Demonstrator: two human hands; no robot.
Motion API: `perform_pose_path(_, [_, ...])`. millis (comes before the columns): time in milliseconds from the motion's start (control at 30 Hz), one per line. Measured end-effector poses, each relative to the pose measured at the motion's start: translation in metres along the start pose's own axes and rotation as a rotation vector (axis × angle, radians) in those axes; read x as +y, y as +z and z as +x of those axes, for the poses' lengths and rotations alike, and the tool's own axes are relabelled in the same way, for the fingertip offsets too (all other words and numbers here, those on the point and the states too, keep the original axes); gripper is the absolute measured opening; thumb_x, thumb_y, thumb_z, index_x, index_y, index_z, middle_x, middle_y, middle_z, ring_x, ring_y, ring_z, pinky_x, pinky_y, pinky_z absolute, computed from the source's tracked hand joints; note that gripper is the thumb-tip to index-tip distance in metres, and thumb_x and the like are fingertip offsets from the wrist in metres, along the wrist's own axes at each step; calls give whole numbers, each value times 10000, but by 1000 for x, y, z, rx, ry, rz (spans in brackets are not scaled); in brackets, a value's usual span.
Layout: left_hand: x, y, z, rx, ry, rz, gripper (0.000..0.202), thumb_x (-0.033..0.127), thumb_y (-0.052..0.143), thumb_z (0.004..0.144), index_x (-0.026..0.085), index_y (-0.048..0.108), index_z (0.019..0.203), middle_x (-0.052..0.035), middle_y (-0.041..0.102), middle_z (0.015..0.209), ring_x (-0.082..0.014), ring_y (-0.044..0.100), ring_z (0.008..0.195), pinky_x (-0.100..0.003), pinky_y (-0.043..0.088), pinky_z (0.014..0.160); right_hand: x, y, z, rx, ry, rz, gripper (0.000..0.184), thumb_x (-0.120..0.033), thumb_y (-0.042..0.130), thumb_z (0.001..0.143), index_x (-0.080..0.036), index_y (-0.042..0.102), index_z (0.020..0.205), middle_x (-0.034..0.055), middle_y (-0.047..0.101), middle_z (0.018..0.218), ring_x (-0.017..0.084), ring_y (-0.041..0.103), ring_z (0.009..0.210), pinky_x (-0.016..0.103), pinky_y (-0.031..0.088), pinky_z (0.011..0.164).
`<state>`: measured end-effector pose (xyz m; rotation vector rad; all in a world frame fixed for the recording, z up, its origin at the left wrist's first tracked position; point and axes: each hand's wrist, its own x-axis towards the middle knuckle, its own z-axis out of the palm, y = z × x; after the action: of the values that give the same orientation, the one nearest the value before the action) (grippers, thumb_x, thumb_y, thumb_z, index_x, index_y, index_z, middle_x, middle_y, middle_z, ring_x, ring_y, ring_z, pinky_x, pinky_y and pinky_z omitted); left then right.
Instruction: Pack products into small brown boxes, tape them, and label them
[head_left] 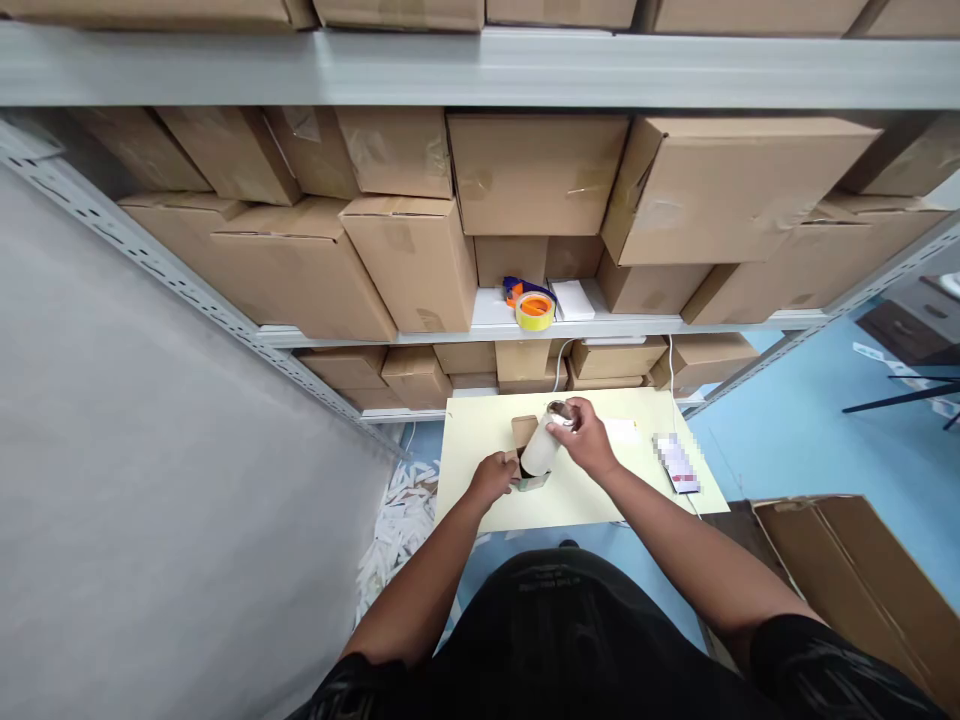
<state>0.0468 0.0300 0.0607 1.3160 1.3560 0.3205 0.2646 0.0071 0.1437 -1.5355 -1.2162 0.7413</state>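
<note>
On a pale yellow table [480, 440] stands a small open cardboard box [525, 432]. My left hand [493, 477] is closed on the box's near left side. My right hand [583, 435] grips the top of a white cylindrical bottle [540, 450], which is tilted with its lower end in the box's opening. The bottle's top end looks clear or shiny.
A white label slip [622, 431] and a blurred packet [677, 463] lie on the table's right. A tape roll [535, 310] and white box [572, 298] sit on a metal shelf full of cardboard boxes. A large carton [862, 580] stands at right; white paper scraps [401, 525] litter the floor at left.
</note>
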Motion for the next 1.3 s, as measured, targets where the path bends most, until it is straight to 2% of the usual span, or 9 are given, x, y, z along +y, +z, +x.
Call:
perform_pose_path(100, [-3, 1, 0, 1, 14, -52, 222, 389, 550, 948, 171, 593, 937, -105, 728, 1013, -213, 743, 828, -253, 533, 577, 17, 18, -10, -93, -78, -205, 616, -520, 811, 718, -239, 564, 1207, 37, 668, 948, 237, 625, 814, 387, 505, 796])
perform_pose_path(233, [-3, 3, 0, 16, 32, -86, 224, 394, 589, 927, 174, 587, 883, -92, 712, 934, -222, 721, 851, -263, 553, 598, 49, 35, -25, -148, -205, -370, 584, -501, 800, 741, -211, 605, 1208, 130, 692, 1089, 326, 646, 1005, 478, 486, 940])
perform_pose_path(467, [2, 3, -4, -4, 66, -87, 238, 431, 619, 904, 193, 624, 908, -60, 706, 946, -195, 666, 827, -289, 561, 668, 83, 48, -41, -276, -343, -497, 415, -456, 746, 842, -211, 646, 1162, 177, 648, 1268, 374, 556, 1237, 573, 421, 1067])
perform_pose_path(667, [-4, 4, -7, 82, 165, -35, 289, 492, 577, 923, 209, 637, 912, -26, 678, 883, -186, 639, 841, -281, 530, 726, 83, 28, -55, -320, -207, -310, 474, -444, 717, 855, -239, 596, 1265, 163, 497, 1448, 332, 510, 1321, 527, 485, 1049])
perform_pose_path(833, [-7, 12, -4, 152, 344, -5, 225, 373, 611, 879, 202, 667, 1015, -71, 646, 1108, -187, 619, 938, -302, 505, 831, 87, 14, -64, -342, -64, -193, 303, -364, 647, 862, -246, 595, 1136, 95, 611, 1241, 233, 645, 1019, 430, 550, 896])
perform_pose_path(933, [2, 13, 8, 210, 230, -44, 686, 255, 760, 699, 206, 535, 1345, -91, 589, 1283, -138, 578, 808, -298, 489, 787, 90, 16, -65, -315, 25, -214, 323, -375, 670, 824, -252, 577, 1107, 34, 655, 1000, 213, 653, 844, 413, 547, 813])
perform_pose_path(1033, [14, 8, 16, 76, 206, -88, 984, 171, 774, 626, 238, 373, 1522, -98, 581, 1346, -95, 533, 687, -278, 472, 716, 93, 20, -63, -293, 107, -196, 349, -385, 681, 801, -261, 546, 1098, -4, 646, 920, 205, 650, 799, 401, 541, 784])
perform_pose_path(1167, [17, 0, 5, 73, 348, 16, 793, 150, 706, 701, 264, 468, 1449, -51, 672, 1185, -129, 593, 750, -288, 490, 788, 96, 24, -60, -285, 125, -119, 431, -375, 698, 783, -263, 505, 1153, -7, 630, 976, 177, 642, 774, 372, 542, 765])
perform_pose_path(1300, [3, -1, -21, 133, 440, 99, 571, 190, 692, 766, 249, 564, 1319, -62, 702, 1186, -172, 640, 861, -314, 521, 819, 98, 21, -62, -311, 119, -99, 512, -317, 682, 786, -257, 484, 1254, 19, 638, 1059, 165, 639, 785, 364, 544, 770])
